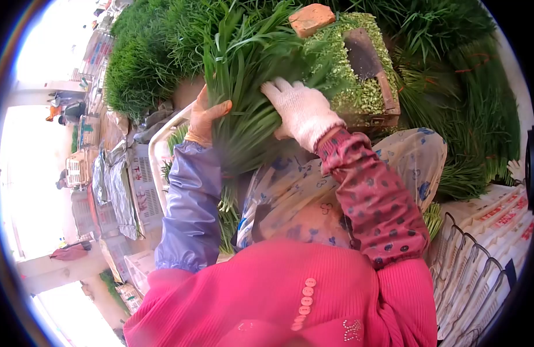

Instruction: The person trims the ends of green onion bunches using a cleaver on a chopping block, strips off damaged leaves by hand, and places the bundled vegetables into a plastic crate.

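A loose bunch of long green leafy stalks [244, 110] lies across my lap, its leaf tips fanning upward. My left hand [204, 115], in a thin orange glove, is wrapped round the left side of the bunch, thumb on top. My right hand [298, 110], in a white knitted glove, rests on the bunch's right side with its fingers apart, palm down. To its right stands a wooden box [393, 92] covered with small pale green cut pieces [365, 95]. An orange brick [312, 19] sits at the box's far edge.
More green stalks [145, 63] are heaped at the far left, and tied bundles [481, 104] lie on the right. A white plastic crate [157, 144] is beside my left arm. Metal hooks [469, 243] and printed white sacks [498, 231] are at the lower right.
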Demonstrator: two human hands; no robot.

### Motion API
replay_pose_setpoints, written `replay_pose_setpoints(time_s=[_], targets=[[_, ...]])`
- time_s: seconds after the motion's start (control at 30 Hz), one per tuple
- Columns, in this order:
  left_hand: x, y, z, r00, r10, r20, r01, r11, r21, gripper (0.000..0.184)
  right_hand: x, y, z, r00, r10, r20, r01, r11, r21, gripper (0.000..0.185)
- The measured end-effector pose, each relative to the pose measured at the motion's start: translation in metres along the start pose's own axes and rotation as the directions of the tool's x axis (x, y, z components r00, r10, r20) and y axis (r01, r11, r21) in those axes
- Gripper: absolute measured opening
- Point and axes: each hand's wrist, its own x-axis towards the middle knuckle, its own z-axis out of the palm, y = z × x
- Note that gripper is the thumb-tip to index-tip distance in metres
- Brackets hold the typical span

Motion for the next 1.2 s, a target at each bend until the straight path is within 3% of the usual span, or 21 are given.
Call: replay_pose_setpoints(time_s=[0.03, 0.1, 0.3, 0.43, 0.47, 0.5, 0.57, 0.63, 0.7, 0.73, 0.77, 0.83, 0.87, 0.93, 0.97, 1.0, 1.07, 1.1, 1.13, 1.17, 1.2], targets=[[0.0, -0.002, -0.005, 1.0, -0.006, -0.022, 0.006, 1.0, -0.027, 0.073, 0.0, 0.003, -0.006, 0.98, 0.045, 0.191, -0.054, 0.998, 0.039, 0.076], [0.001, -0.003, -0.012, 0.999, -0.03, -0.035, 0.029, 0.999, -0.027, 0.072, -0.006, 0.004, 0.001, 0.964, 0.05, 0.26, -0.058, 0.998, 0.021, 0.068], [0.006, -0.009, -0.028, 0.997, -0.055, -0.058, 0.054, 0.998, -0.019, 0.073, -0.033, -0.001, 0.016, 0.996, 0.084, 0.014, -0.084, 0.996, 0.042, 0.062], [-0.001, -0.001, 0.008, 0.997, -0.058, -0.059, 0.062, 0.996, 0.066, 0.076, -0.051, 0.007, 0.0, 0.997, 0.071, 0.042, -0.077, 0.987, 0.141, 0.062], [-0.002, -0.006, 0.02, 0.976, 0.203, 0.074, -0.214, 0.86, 0.464, 0.076, -0.061, 0.022, -0.003, 0.996, 0.09, 0.004, -0.089, 0.987, 0.135, 0.06], [-0.004, -0.012, 0.032, 0.888, 0.365, 0.28, -0.442, 0.508, 0.739, 0.077, -0.07, 0.038, -0.008, 0.995, 0.098, -0.029, -0.093, 0.987, 0.129, 0.059], [-0.01, -0.016, 0.053, 0.843, 0.34, 0.416, -0.527, 0.372, 0.764, 0.075, -0.083, 0.032, -0.06, 0.898, 0.439, -0.038, -0.441, 0.895, -0.071, 0.051], [-0.016, -0.007, 0.072, 0.949, -0.03, 0.314, -0.283, 0.361, 0.889, 0.074, -0.077, 0.031, -0.088, 0.877, 0.439, -0.197, -0.467, 0.875, -0.127, 0.053], [-0.02, -0.001, 0.086, 0.942, -0.093, 0.324, -0.276, 0.34, 0.899, 0.072, -0.068, -0.001, -0.089, 0.938, -0.072, -0.34, 0.035, 0.993, -0.116, 0.069], [-0.019, 0.002, 0.091, 0.922, -0.15, 0.356, -0.299, 0.306, 0.904, 0.073, -0.057, -0.008, -0.075, 0.929, -0.248, -0.276, 0.23, 0.968, -0.098, 0.084], [-0.021, 0.005, 0.095, 0.888, -0.179, 0.423, -0.381, 0.229, 0.896, 0.078, -0.046, -0.009, -0.054, 0.949, -0.287, -0.132, 0.264, 0.95, -0.168, 0.097], [-0.054, 0.022, 0.109, 0.927, -0.104, 0.36, -0.374, -0.173, 0.911, 0.084, -0.029, 0.017, 0.008, 0.981, -0.189, -0.038, 0.188, 0.982, -0.016, 0.119], [-0.073, 0.031, 0.103, 0.911, -0.02, 0.411, -0.405, -0.218, 0.888, 0.089, -0.03, 0.018, 0.029, 0.997, -0.068, 0.038, 0.068, 0.997, -0.019, 0.116], [-0.122, 0.059, 0.078, 0.796, 0.291, 0.53, -0.58, 0.12, 0.805, 0.068, -0.03, 0.027, 0.046, 0.976, 0.011, 0.218, -0.078, 0.951, 0.301, 0.107], [-0.14, 0.058, 0.055, 0.744, 0.358, 0.565, -0.666, 0.476, 0.575, 0.048, -0.031, 0.024, 0.046, 0.939, 0.046, 0.342, -0.2, 0.881, 0.43, 0.103], [-0.158, 0.074, 0.044, 0.825, -0.005, 0.565, -0.294, 0.85, 0.437, 0.039, -0.034, 0.025, 0.053, 0.934, 0.044, 0.356, -0.203, 0.883, 0.423, 0.103], [-0.188, 0.071, 0.02, 0.68, -0.596, 0.428, 0.346, 0.774, 0.53, 0.048, -0.041, 0.035, 0.074, 0.923, 0.16, 0.351, -0.336, 0.779, 0.529, 0.098], [-0.188, 0.06, 0.015, 0.682, -0.7, 0.212, 0.349, 0.566, 0.747, 0.058, -0.043, 0.038, 0.08, 0.922, 0.161, 0.352, -0.335, 0.789, 0.515, 0.098], [-0.185, 0.046, 0.009, 0.686, -0.727, -0.028, 0.353, 0.299, 0.886, 0.069, -0.043, 0.04, 0.084, 0.915, 0.146, 0.376, -0.374, 0.659, 0.653, 0.096], [-0.184, 0.028, -0.002, 0.752, -0.611, -0.246, 0.365, 0.075, 0.928, 0.09, -0.043, 0.041, 0.087, 0.909, 0.13, 0.396, -0.405, 0.505, 0.763, 0.095], [-0.175, -0.007, -0.022, 0.768, -0.552, -0.325, 0.473, 0.145, 0.869, 0.099, -0.044, 0.04, 0.09, 0.9, 0.132, 0.415, -0.432, 0.397, 0.81, 0.094]])
